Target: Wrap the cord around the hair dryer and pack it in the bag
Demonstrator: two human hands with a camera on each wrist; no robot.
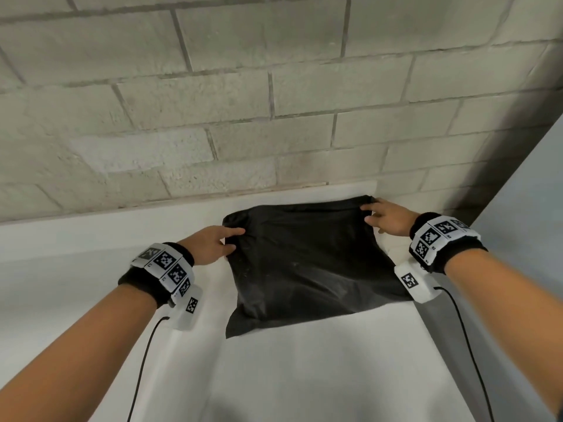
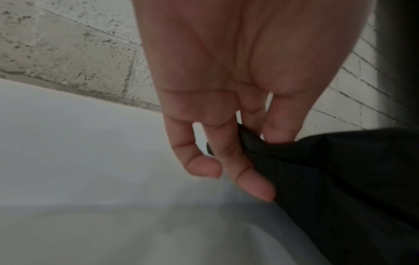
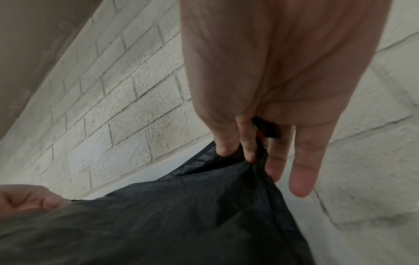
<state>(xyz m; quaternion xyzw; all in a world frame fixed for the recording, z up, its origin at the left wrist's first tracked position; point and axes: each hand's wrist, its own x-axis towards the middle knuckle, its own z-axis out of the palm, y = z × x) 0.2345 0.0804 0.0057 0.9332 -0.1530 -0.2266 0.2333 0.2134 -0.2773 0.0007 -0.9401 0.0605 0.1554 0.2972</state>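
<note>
A black cloth bag (image 1: 307, 263) lies spread on the white table (image 1: 304, 360) near the wall. My left hand (image 1: 227, 239) pinches the bag's far left corner; in the left wrist view the black fabric (image 2: 328, 170) is caught between thumb and fingers of that hand (image 2: 260, 139). My right hand (image 1: 370, 213) pinches the far right corner, and the right wrist view shows the cloth (image 3: 204, 215) bunched in its grip (image 3: 247, 154). The bag bulges slightly in the middle. No hair dryer or cord is visible.
A pale brick wall (image 1: 243, 102) rises right behind the table. A grey panel (image 1: 524, 223) stands at the right edge. Black sensor cables (image 1: 146, 354) hang from both wristbands over the table.
</note>
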